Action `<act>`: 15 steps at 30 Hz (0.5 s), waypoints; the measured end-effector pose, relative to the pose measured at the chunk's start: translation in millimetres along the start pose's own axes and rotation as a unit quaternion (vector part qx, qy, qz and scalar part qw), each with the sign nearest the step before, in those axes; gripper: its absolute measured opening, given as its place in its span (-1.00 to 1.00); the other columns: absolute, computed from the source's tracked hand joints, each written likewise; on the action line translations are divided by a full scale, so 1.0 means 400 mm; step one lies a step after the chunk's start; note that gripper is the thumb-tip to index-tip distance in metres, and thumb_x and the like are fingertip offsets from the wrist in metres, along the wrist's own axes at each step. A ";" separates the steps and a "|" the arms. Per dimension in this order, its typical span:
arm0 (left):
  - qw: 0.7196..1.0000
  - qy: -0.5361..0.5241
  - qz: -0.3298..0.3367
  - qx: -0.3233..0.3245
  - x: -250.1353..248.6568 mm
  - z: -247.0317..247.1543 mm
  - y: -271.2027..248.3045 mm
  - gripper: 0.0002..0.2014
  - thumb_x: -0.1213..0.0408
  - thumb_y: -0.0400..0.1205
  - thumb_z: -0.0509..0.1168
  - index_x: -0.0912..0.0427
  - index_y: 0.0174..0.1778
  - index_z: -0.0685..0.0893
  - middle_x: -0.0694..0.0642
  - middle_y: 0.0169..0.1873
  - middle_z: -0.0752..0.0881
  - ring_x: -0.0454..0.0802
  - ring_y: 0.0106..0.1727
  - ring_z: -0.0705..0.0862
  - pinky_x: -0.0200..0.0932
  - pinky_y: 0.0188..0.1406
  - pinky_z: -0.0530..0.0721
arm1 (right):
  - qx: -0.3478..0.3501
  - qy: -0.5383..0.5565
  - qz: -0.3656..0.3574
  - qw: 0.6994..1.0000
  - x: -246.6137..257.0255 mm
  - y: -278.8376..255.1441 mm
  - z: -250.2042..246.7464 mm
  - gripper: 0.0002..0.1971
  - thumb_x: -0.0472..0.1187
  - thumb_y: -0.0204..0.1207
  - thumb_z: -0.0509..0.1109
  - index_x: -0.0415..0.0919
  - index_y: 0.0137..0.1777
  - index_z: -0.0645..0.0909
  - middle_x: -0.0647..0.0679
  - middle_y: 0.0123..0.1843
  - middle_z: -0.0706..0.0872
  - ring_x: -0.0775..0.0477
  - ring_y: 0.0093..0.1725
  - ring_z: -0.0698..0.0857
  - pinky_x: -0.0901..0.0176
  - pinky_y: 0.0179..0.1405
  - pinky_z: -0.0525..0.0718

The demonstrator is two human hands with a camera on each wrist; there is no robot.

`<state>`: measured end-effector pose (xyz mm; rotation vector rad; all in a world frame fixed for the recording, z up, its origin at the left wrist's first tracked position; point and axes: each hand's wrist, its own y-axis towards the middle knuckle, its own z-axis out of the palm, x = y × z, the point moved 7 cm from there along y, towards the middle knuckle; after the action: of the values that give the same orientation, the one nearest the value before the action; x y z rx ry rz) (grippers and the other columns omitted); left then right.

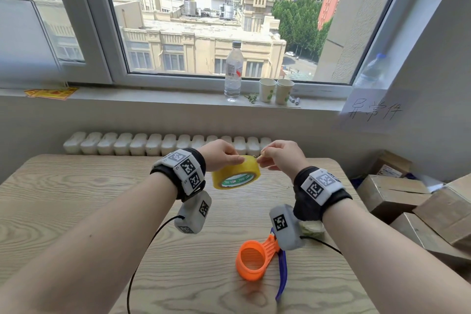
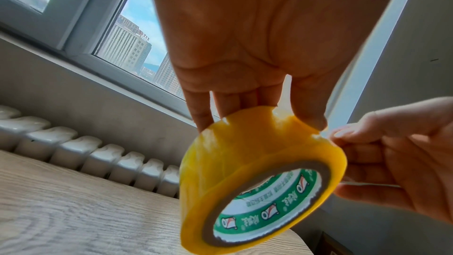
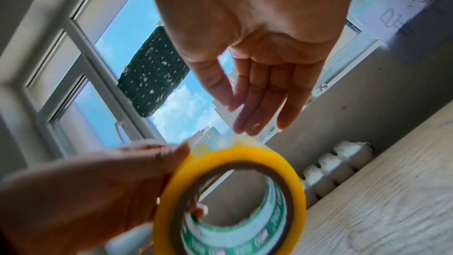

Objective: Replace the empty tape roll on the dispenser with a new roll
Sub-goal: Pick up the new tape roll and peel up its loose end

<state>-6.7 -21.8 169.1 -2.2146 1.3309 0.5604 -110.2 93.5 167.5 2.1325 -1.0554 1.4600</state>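
Pinching the yellow tape roll [image 1: 236,172] by its rim, the left hand [image 1: 221,156] has its fingers [image 2: 201,111] curled over the far edge and the thumb on the near edge, holding it in the air above the far half of the counter [image 1: 76,201]; the right hand [image 1: 281,154] is just beside the roll, its thumb and forefinger closed together at the roll's top edge, though whether they have hold of the tape's end cannot be told; the roll's core has a green and white label with printed characters too small to read; the orange and blue dispenser [image 1: 257,259] lies on the counter near its front right, under the right wrist; a paper sheet [image 1: 374,111] with handwritten characters hangs at the windowsill's [image 1: 153,97] right end, where a water bottle [image 1: 233,71] and two paper cups [image 1: 275,90] stand.
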 end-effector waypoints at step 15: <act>0.995 -0.070 -0.025 -0.068 0.022 -0.021 0.014 -0.62 0.07 0.59 0.32 0.33 0.11 0.72 0.14 -0.14 0.66 0.02 -0.10 0.60 -0.26 -0.30 0.54 | 0.003 -0.174 -0.016 0.985 0.021 -0.019 0.016 -0.66 -0.39 0.54 0.23 -0.13 0.17 0.75 -0.11 0.26 0.74 -0.09 0.29 0.65 0.24 0.26 0.51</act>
<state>-7.1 -35.2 169.5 -2.2621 1.1942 0.7933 -98.8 91.3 173.6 2.4561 -1.1249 1.0990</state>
